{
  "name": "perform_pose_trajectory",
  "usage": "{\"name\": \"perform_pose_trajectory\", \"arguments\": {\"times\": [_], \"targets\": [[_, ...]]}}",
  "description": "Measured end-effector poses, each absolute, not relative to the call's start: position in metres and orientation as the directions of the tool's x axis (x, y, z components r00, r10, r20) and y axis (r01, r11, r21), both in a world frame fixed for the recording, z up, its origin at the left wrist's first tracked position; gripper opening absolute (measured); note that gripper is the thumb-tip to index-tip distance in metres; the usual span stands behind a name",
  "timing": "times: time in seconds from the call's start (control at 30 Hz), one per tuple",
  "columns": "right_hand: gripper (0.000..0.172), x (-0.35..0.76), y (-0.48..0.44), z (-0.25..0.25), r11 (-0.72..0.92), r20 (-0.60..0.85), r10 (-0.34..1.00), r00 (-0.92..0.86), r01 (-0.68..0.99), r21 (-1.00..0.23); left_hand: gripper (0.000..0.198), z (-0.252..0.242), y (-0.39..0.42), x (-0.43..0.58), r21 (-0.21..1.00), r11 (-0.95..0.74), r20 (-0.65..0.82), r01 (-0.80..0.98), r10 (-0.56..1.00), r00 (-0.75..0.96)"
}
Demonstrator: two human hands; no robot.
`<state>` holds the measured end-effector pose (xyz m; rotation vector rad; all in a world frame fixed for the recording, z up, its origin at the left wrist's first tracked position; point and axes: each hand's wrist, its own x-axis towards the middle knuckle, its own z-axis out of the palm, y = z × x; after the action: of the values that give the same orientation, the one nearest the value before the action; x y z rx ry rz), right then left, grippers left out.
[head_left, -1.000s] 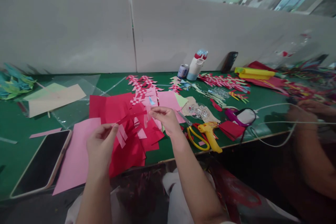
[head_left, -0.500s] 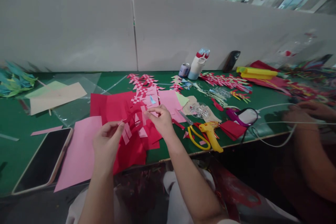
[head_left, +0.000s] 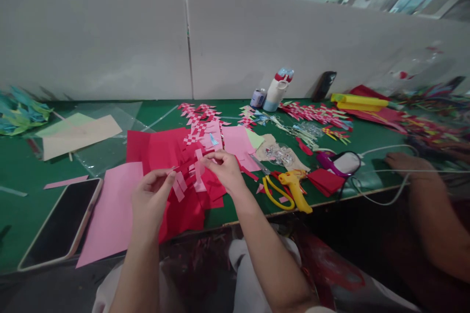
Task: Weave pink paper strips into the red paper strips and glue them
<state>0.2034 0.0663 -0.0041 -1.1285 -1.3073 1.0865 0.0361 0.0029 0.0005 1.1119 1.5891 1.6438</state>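
Note:
My left hand (head_left: 154,193) pinches the near end of a small woven piece made of red and pink paper strips. Pink strips (head_left: 179,186) hang down beside its fingertips. Across from it, my right hand (head_left: 223,170) has thumb and forefinger closed on a pink paper strip (head_left: 199,164) at the other side of the piece. Both hands are raised over red paper sheets (head_left: 156,149), whose colour blends with the red strips, so the weave is hard to make out. Further back lie finished-looking woven red and pink paper pieces (head_left: 198,117).
A phone (head_left: 60,225) and a pink sheet (head_left: 110,215) lie left. Scissors (head_left: 276,191) and a yellow glue gun (head_left: 293,188) rest by the front edge. A bottle (head_left: 278,90) and can (head_left: 257,98) stand behind. Another person's arm (head_left: 428,210) is at right.
The pink strip at my right fingertips has shifted and bent slightly. My hands have moved only a little. The other person's hands at right have moved apart.

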Motion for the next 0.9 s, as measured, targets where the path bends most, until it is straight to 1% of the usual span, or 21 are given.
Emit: {"name": "perform_pose_trajectory", "arguments": {"times": [0.17, 0.27, 0.4, 0.5, 0.6, 0.7, 0.77, 0.9], "targets": [[0.021, 0.199, 0.06, 0.003, 0.036, 0.047, 0.987, -0.155, -0.072, -0.997, 0.018, 0.001, 0.003, 0.038, 0.988, -0.117, 0.151, 0.101, 0.861, -0.485], [0.02, 0.198, 0.057, 0.005, 0.012, 0.033, 0.966, -0.258, -0.082, -0.997, 0.019, 0.001, 0.004, 0.039, 0.99, -0.119, 0.141, 0.077, 0.865, -0.482], [0.017, 0.195, 0.056, 0.003, 0.02, 0.038, 0.943, -0.331, -0.057, -0.998, 0.021, 0.001, 0.003, 0.038, 0.993, -0.103, 0.118, 0.056, 0.879, -0.462], [0.018, 0.193, 0.056, 0.001, 0.015, 0.022, 0.947, -0.321, -0.023, -1.0, 0.02, 0.0, 0.003, 0.038, 0.995, -0.102, 0.097, 0.013, 0.892, -0.441], [0.023, 0.191, 0.056, 0.0, -0.027, -0.022, 0.96, -0.279, -0.013, -1.0, 0.019, -0.001, 0.003, 0.038, 0.992, -0.112, 0.075, -0.058, 0.892, -0.445], [0.028, 0.189, 0.057, 0.0, -0.093, -0.065, 0.961, -0.268, -0.094, -0.991, 0.02, -0.001, 0.004, 0.038, 0.982, -0.115, 0.036, -0.148, 0.891, -0.452], [0.028, 0.189, 0.057, 0.0, -0.104, -0.053, 0.956, -0.289, -0.162, -0.981, 0.021, 0.001, 0.005, 0.038, 0.973, -0.109, 0.009, -0.202, 0.897, -0.441], [0.03, 0.187, 0.056, 0.001, -0.16, -0.074, 0.942, -0.327, -0.244, -0.957, 0.021, 0.004, 0.005, 0.039, 0.964, -0.088, -0.031, -0.252, 0.901, -0.434]]}}
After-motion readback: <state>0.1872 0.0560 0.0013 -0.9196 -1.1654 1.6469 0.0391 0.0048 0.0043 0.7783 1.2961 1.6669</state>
